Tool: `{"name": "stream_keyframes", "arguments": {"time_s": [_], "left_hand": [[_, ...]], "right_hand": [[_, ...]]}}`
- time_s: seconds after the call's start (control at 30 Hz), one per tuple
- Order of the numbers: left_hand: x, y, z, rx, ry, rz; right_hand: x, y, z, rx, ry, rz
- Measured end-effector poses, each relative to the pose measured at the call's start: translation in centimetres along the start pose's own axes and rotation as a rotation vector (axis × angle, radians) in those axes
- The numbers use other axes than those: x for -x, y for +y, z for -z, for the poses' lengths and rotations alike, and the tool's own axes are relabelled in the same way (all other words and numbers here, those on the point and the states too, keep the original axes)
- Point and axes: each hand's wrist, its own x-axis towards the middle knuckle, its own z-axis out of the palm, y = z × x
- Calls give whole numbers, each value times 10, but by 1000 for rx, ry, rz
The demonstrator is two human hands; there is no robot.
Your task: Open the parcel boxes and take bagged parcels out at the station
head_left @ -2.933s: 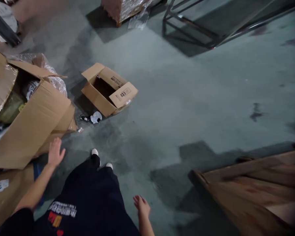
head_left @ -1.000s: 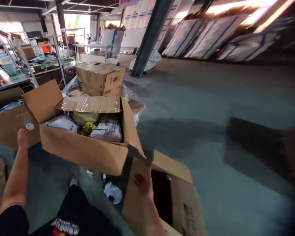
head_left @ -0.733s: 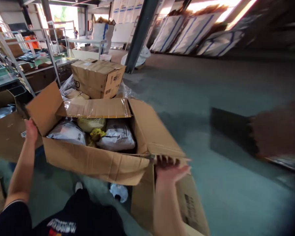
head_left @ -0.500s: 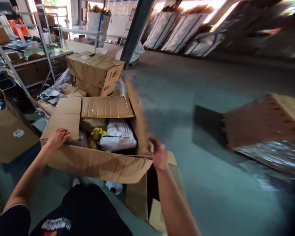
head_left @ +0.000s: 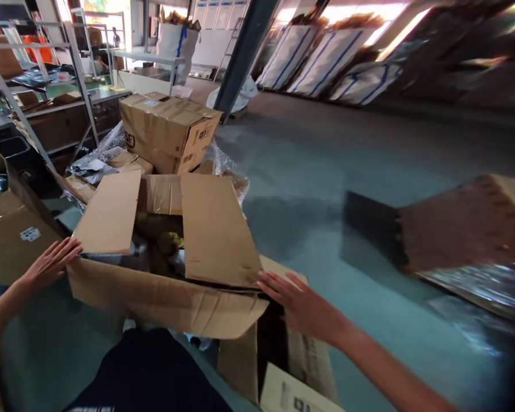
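Head view: We stand at a large cardboard carton [head_left: 163,300], left of the frame's center, with both palms down at its near corners. Our left grip [head_left: 51,264] is spread flat, fingers extended along the edge where the left flap [head_left: 109,214] meets the carton wall. Our right grip [head_left: 296,297] is likewise unclenched, fingertips on the near corner of the right flap [head_left: 217,223]. Both flaps lie folded inward, their inner edges well apart; a yellow bundle [head_left: 169,241] shows in the gap. The carton's near flap hangs outward toward us, overhanging the floor.

Crowding the carton's far side at upper left, a taped box [head_left: 167,131] sits among plastic wrap. A labeled box [head_left: 17,234] fills the left margin, near our left grip. At lower right, a box with raised flaps [head_left: 313,363] sits just below our right forearm; we cannot tell whether it touches the carton. To the right, a broad stretch of green floor [head_left: 292,183] runs to a brown load [head_left: 463,223] at the frame's right edge.
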Motion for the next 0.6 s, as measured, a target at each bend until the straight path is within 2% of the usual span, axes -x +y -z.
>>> {"name": "stream_keyframes", "arguments": {"time_s": [0.07, 0.13, 0.2, 0.27, 0.3, 0.33, 0.37, 0.4, 0.43, 0.47, 0.5, 0.53, 0.6], "left_hand": [[-3, 3, -6, 24, -7, 34], [-2, 7, -6, 66, -9, 76], [0, 13, -1, 116, 45, 126], [-3, 23, 6, 152, 157, 208], [-10, 29, 9, 160, 217, 259], [-19, 36, 12, 165, 268, 310], [-30, 42, 15, 172, 291, 344], [-42, 48, 17, 182, 290, 358], [-55, 53, 19, 198, 280, 354], [-66, 56, 22, 221, 282, 353], [-75, 56, 24, 248, 309, 374], [-82, 55, 25, 274, 364, 428], [-85, 45, 27, 307, 550, 632]], "right_hand": [[0, -10, -17, 11, 62, -20], [2, -11, -24, -10, 89, -80], [2, -6, -13, -48, 127, -198], [-14, -5, 12, -72, 275, -380], [-31, -9, 27, -88, 379, -458], [-57, -19, 40, -131, 469, -500], [-89, -33, 52, -218, 499, -452], [-127, -51, 59, -333, 456, -341], [-170, -70, 63, -450, 345, -215], [-214, -90, 62, -559, 160, -128], [-258, -107, 58, -618, -13, -115], [-299, -120, 53, -619, -142, -187], [-366, -129, 41, -601, -210, -289]]}}
